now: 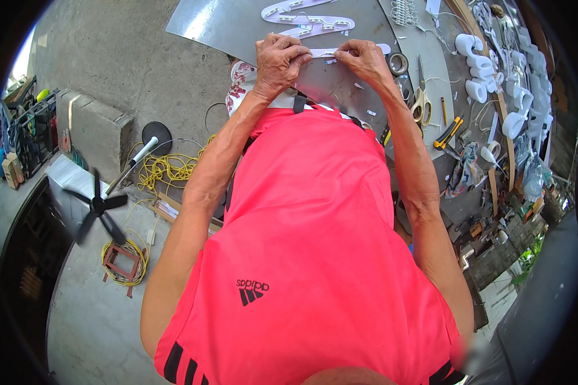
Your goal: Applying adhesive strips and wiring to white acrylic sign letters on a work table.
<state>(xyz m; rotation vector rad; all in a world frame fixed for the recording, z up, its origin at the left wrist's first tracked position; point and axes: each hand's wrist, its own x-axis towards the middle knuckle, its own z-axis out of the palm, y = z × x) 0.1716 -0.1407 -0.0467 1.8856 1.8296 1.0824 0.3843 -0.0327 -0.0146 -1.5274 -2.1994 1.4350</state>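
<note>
A grey metal bench fills the upper part of the view, its near edge meeting the person's waist. The concrete floor spreads to the person's left, carrying a stand fan lying over, a tangle of yellow cord and a concrete block.

At the bench edge both hands work on a narrow white strip that lies flat on the metal, running crosswise between them. The left hand has its grip pinched together on the strip's left end, fingertips pressed down onto it. The right hand has its grip closed on the strip's right part, thumb and forefinger meeting on it. The strip's far right tip pokes out just past the right hand.

Just beyond the hands lie white letter-shaped pieces dotted with small modules. To the right of the right hand sit a roll of tape, then scissors with pale handles, then a yellow and black utility knife. Farther right, a row of white curved channel pieces crowds the cluttered end of the bench.
</note>
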